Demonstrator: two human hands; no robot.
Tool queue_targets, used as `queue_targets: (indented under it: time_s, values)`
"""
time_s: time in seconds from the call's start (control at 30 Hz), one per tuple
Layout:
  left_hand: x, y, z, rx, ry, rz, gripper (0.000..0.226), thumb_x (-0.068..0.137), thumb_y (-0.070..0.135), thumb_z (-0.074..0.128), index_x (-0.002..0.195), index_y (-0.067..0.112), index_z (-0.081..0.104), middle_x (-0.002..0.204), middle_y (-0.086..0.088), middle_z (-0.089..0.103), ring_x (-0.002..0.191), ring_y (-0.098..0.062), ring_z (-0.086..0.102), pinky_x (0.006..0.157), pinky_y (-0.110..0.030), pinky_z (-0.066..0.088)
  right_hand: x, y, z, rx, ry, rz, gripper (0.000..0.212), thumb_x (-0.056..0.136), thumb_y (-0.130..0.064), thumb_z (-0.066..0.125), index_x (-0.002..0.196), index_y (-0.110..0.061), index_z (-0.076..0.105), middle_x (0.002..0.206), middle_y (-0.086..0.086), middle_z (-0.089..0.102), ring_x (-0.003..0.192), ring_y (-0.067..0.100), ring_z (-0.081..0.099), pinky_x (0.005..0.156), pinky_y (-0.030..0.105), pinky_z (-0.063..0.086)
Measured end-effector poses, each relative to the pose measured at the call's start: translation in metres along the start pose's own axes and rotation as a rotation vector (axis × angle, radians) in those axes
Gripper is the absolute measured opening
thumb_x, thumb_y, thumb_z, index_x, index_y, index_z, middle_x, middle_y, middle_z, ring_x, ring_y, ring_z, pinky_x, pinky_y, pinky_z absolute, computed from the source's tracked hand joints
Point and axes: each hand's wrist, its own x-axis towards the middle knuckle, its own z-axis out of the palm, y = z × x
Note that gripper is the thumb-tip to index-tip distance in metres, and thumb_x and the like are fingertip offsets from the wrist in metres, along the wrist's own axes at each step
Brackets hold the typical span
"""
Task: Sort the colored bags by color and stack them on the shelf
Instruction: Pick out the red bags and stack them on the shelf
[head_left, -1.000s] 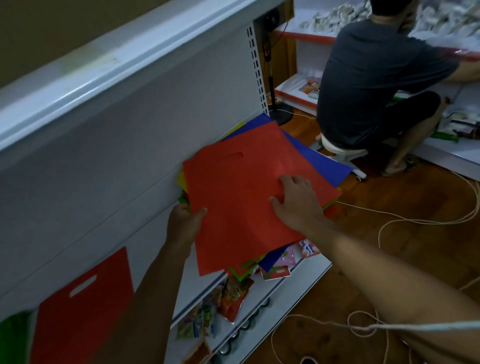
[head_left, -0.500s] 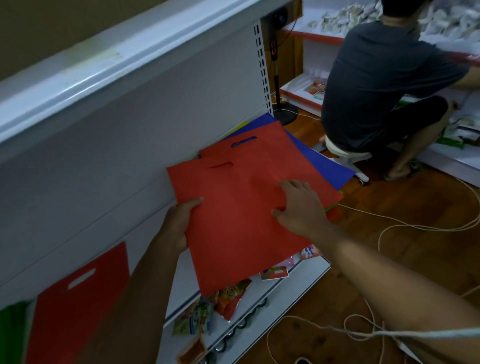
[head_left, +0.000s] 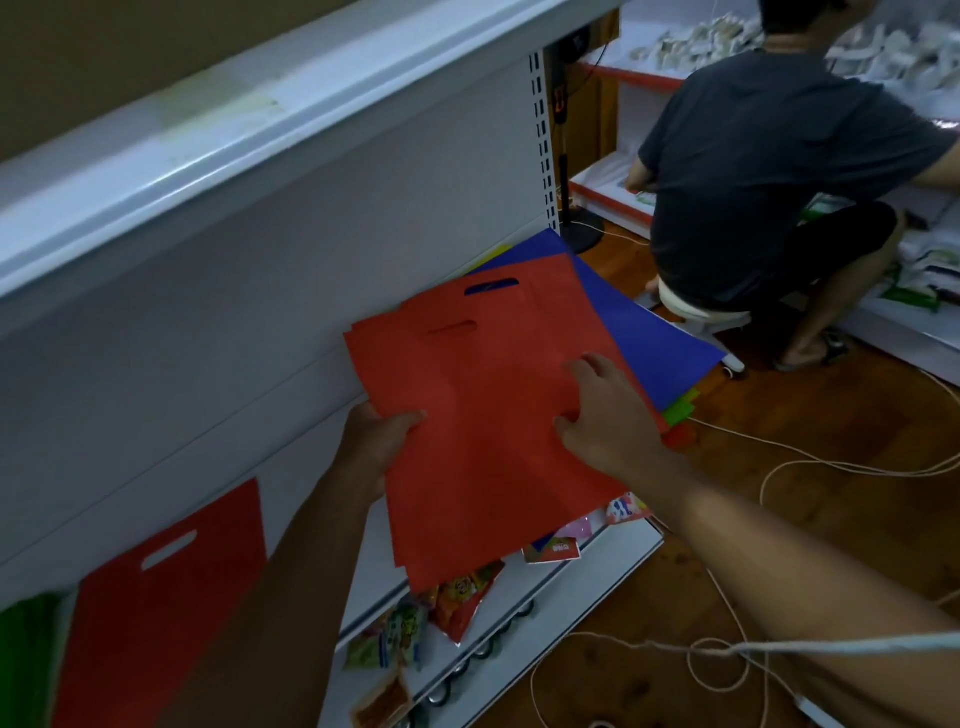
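Observation:
My left hand (head_left: 382, 439) grips the left edge of a red bag (head_left: 483, 457), thumb on top. The fingers of my right hand (head_left: 605, 415) press down on this bag's right side. Under it lies a second red bag (head_left: 530, 306) with a slot handle, on top of a blue bag (head_left: 644, 338). Green and yellow bag edges (head_left: 680, 408) peek out below the blue one. The pile rests on a white shelf (head_left: 613, 566). A separate red bag stack (head_left: 156, 613) and a green bag stack (head_left: 26, 660) lie at lower left.
Snack packets (head_left: 457, 597) lie on the lower shelf under the pile. A person in a dark shirt (head_left: 769, 171) squats on a white stool at right. White cords (head_left: 810, 467) trail over the wooden floor. The shelf's white back panel (head_left: 260, 270) rises at left.
The top red bag has slid down and to the left off the pile, uncovering the second red bag's slot handle. My left hand has shifted with it; my right hand stays on top.

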Motion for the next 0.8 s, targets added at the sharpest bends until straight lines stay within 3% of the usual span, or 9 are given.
queue_targets:
  time_s: [0.2,0.37,0.63,0.8]
  values:
    - [-0.001,-0.001,-0.005,0.057,0.059,0.049,0.035,0.073,0.004,0.074,0.106,0.016,0.069,0.095,-0.010,0.073,0.083,-0.028,0.072,0.079,-0.050,0.058,-0.002,0.004,-0.001,0.043,-0.012,0.001,0.071,0.085,-0.024,0.068,0.146,-0.017,0.033,0.157,0.009,0.019,0.142,0.027,0.028,0.108,0.041,0.037]
    - [-0.005,0.004,-0.001,0.033,0.003,0.056,0.034,0.075,0.004,0.075,0.107,0.016,0.068,0.098,-0.008,0.073,0.085,-0.025,0.071,0.079,-0.039,0.058,-0.005,0.003,0.001,0.030,-0.023,0.012,0.068,0.087,-0.023,0.066,0.145,-0.015,0.033,0.159,0.012,0.014,0.145,0.031,0.016,0.112,0.044,0.030]
    - [-0.012,0.010,0.005,-0.036,-0.083,0.004,0.029,0.077,0.000,0.071,0.105,0.010,0.070,0.095,-0.013,0.074,0.078,-0.025,0.071,0.070,-0.037,0.058,-0.009,0.008,-0.002,0.012,-0.031,0.026,0.063,0.089,-0.025,0.063,0.143,-0.012,0.035,0.157,0.013,0.018,0.144,0.031,0.018,0.112,0.042,0.029]
    - [-0.015,0.009,0.010,-0.078,-0.093,0.042,0.031,0.078,-0.001,0.070,0.103,0.016,0.069,0.098,-0.010,0.073,0.085,-0.027,0.071,0.075,-0.040,0.058,-0.011,0.012,-0.003,-0.028,-0.014,0.048,0.063,0.088,-0.031,0.063,0.142,-0.011,0.036,0.155,0.016,0.023,0.144,0.033,0.018,0.114,0.044,0.026]
